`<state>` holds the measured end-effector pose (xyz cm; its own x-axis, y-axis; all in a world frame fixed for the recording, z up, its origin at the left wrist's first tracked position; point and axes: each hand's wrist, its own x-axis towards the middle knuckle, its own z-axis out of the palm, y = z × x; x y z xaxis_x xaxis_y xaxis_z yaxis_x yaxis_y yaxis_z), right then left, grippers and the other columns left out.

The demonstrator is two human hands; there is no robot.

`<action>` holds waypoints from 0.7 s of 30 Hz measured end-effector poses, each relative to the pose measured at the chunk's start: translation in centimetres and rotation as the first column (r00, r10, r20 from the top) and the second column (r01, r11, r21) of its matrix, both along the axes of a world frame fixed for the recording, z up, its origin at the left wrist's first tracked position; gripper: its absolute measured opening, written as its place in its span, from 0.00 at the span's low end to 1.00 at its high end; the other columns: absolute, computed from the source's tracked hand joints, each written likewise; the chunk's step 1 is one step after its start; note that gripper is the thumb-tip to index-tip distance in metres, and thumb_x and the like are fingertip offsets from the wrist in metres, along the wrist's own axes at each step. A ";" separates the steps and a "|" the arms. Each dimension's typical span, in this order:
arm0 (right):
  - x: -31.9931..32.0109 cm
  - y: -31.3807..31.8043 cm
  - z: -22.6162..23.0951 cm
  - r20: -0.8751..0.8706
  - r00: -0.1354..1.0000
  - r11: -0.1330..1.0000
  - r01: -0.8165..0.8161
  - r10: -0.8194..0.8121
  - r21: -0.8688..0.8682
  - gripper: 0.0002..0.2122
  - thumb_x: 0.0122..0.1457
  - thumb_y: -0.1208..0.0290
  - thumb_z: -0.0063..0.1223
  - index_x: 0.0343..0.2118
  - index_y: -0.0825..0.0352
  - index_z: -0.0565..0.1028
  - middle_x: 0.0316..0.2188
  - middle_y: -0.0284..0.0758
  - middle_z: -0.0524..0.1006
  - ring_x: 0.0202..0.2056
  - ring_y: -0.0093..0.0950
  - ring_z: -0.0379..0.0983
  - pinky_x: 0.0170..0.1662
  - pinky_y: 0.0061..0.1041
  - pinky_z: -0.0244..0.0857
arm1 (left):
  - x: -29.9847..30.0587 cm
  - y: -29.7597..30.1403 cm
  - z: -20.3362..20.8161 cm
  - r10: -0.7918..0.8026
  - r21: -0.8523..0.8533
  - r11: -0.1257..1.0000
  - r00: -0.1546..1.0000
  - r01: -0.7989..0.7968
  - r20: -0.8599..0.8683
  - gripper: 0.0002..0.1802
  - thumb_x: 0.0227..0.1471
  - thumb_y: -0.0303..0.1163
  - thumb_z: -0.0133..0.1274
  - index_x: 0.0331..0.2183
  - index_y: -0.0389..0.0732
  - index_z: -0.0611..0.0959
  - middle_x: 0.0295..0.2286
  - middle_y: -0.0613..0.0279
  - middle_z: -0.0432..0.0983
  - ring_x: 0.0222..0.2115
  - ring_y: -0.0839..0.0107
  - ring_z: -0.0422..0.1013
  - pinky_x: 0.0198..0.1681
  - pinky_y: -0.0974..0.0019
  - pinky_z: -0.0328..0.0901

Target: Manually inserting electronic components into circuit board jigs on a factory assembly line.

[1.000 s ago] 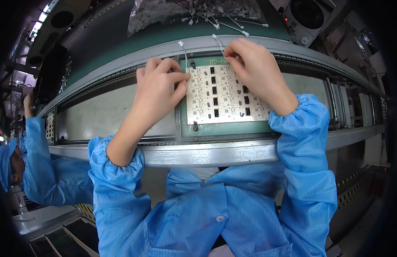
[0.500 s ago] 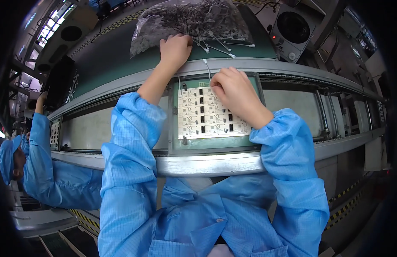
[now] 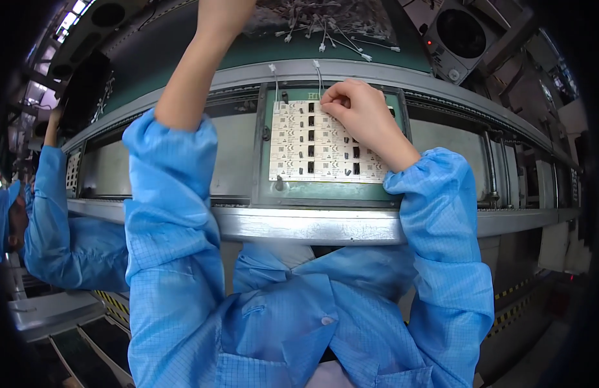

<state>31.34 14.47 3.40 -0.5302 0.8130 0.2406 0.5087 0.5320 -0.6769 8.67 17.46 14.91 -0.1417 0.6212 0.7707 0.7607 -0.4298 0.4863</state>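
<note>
A panel of white circuit boards (image 3: pixel 296 139) with black components lies in a green fixture (image 3: pixel 325 193) in front of me. My right hand (image 3: pixel 364 111) is over its upper part, thumb and index finger pinched on the lower end of a thin cable (image 3: pixel 321 79). The cable's white connector rests up on the metal rail. A second cable (image 3: pixel 275 81) runs from the panel's upper left corner to the rail. Farther off, my left hand (image 3: pixel 225 16) reaches past the rail beside a heap of cables; its fingers are cut off by the picture's top edge.
Loose cables with white connectors (image 3: pixel 335 35) spread from a clear plastic bag (image 3: pixel 364 16) on the dark green belt (image 3: pixel 170 64). A speaker-like fan unit (image 3: pixel 458 39) stands at the far right. On the left, a co-worker in blue (image 3: pixel 50 213) reaches over the same line.
My left hand has moved up and left, its fingers leaving the picture. The view has shifted, with more of the left cable visible. My right hand stays at the panel's upper edge.
</note>
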 end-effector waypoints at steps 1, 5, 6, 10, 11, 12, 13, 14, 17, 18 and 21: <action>-0.5 -0.3 0.3 0.001 1.000 1.000 -0.024 0.024 -0.006 0.06 0.54 0.72 0.60 0.33 0.67 0.82 0.28 0.33 0.77 0.32 0.26 0.74 0.40 0.27 0.68 | -0.3 -1.8 0.2 0.002 -0.002 1.000 0.994 -0.003 -0.106 0.07 0.56 0.26 0.54 0.38 0.35 0.81 0.28 0.54 0.81 0.27 0.64 0.77 0.33 0.64 0.68; -1.9 -1.5 0.8 0.069 0.998 0.994 0.007 0.000 -0.107 0.07 0.55 0.71 0.61 0.34 0.67 0.82 0.27 0.33 0.80 0.30 0.23 0.75 0.39 0.25 0.69 | -3.2 -8.6 -5.0 0.141 0.235 0.972 0.773 0.010 -0.618 0.06 0.49 0.26 0.59 0.32 0.46 0.80 0.28 0.68 0.78 0.30 0.67 0.74 0.38 0.60 0.60; -2.3 -1.6 0.9 0.061 0.998 0.987 0.023 -0.013 -0.158 0.07 0.55 0.71 0.61 0.35 0.68 0.82 0.27 0.33 0.81 0.29 0.22 0.76 0.38 0.24 0.69 | -3.2 -10.8 -6.0 0.123 0.132 0.990 0.748 -0.048 -0.652 0.08 0.49 0.26 0.60 0.34 0.46 0.81 0.32 0.68 0.79 0.34 0.69 0.74 0.40 0.61 0.59; -3.7 -1.9 0.3 0.046 0.999 0.994 0.027 -0.022 -0.108 0.08 0.56 0.71 0.62 0.36 0.69 0.82 0.27 0.33 0.81 0.30 0.19 0.76 0.35 0.21 0.69 | -3.9 -14.1 -8.6 0.078 0.049 0.997 0.743 -0.060 -0.665 0.05 0.46 0.27 0.56 0.29 0.46 0.77 0.28 0.70 0.74 0.31 0.70 0.72 0.40 0.62 0.57; -4.0 -1.9 -0.3 0.025 1.000 0.998 0.019 -0.017 -0.062 0.08 0.56 0.71 0.62 0.36 0.69 0.82 0.28 0.32 0.81 0.30 0.19 0.75 0.35 0.21 0.69 | -4.0 -14.5 -8.8 0.065 0.037 0.998 0.724 -0.054 -0.687 0.04 0.45 0.27 0.54 0.28 0.45 0.77 0.27 0.70 0.73 0.31 0.69 0.72 0.40 0.62 0.57; -4.2 -2.0 -0.6 0.039 0.999 0.998 0.009 -0.007 -0.064 0.08 0.56 0.71 0.62 0.36 0.69 0.82 0.28 0.32 0.81 0.30 0.19 0.75 0.35 0.21 0.69 | -4.0 -14.8 -9.3 0.071 0.034 0.997 0.733 -0.065 -0.677 0.04 0.45 0.27 0.54 0.28 0.45 0.77 0.27 0.70 0.73 0.31 0.69 0.72 0.40 0.62 0.57; -4.4 -2.3 -0.9 0.050 0.999 0.998 0.014 -0.012 -0.053 0.08 0.56 0.71 0.62 0.36 0.69 0.82 0.29 0.32 0.81 0.30 0.19 0.75 0.35 0.21 0.69 | -3.8 -15.0 -9.9 0.048 0.019 0.999 0.725 -0.047 -0.687 0.03 0.46 0.27 0.53 0.28 0.45 0.77 0.26 0.69 0.73 0.31 0.70 0.72 0.40 0.62 0.58; -4.7 -2.5 -1.0 0.059 0.998 0.999 0.019 -0.016 -0.040 0.08 0.56 0.71 0.62 0.36 0.69 0.82 0.29 0.32 0.81 0.30 0.19 0.75 0.36 0.21 0.69 | -3.6 -15.2 -10.2 0.025 0.005 1.000 0.716 -0.030 -0.698 0.02 0.46 0.27 0.52 0.27 0.45 0.76 0.25 0.69 0.72 0.30 0.70 0.72 0.40 0.62 0.58; -5.3 -3.3 -0.8 0.105 0.994 0.991 0.020 -0.034 0.133 0.07 0.55 0.72 0.62 0.35 0.68 0.82 0.29 0.33 0.80 0.29 0.22 0.74 0.35 0.23 0.69 | -3.5 -15.5 -11.2 -0.028 -0.040 0.999 0.764 0.003 -0.645 0.02 0.47 0.27 0.52 0.27 0.45 0.75 0.23 0.68 0.72 0.29 0.68 0.72 0.40 0.61 0.58; -5.3 -3.4 -0.8 0.118 0.992 0.975 0.017 -0.044 0.221 0.07 0.54 0.72 0.62 0.35 0.67 0.83 0.29 0.33 0.80 0.29 0.24 0.74 0.35 0.23 0.69 | -3.5 -15.5 -11.4 -0.050 -0.058 0.998 0.778 0.018 -0.627 0.02 0.47 0.27 0.52 0.27 0.45 0.75 0.22 0.67 0.72 0.28 0.68 0.73 0.40 0.60 0.58; -5.7 -3.2 -0.6 0.123 0.992 0.958 -0.013 -0.023 0.287 0.06 0.53 0.72 0.62 0.33 0.66 0.83 0.28 0.33 0.78 0.30 0.27 0.73 0.37 0.26 0.67 | -4.4 -15.2 -10.8 -0.060 -0.080 0.997 0.861 0.023 -0.505 0.02 0.49 0.28 0.53 0.29 0.45 0.77 0.24 0.67 0.75 0.28 0.66 0.73 0.39 0.60 0.58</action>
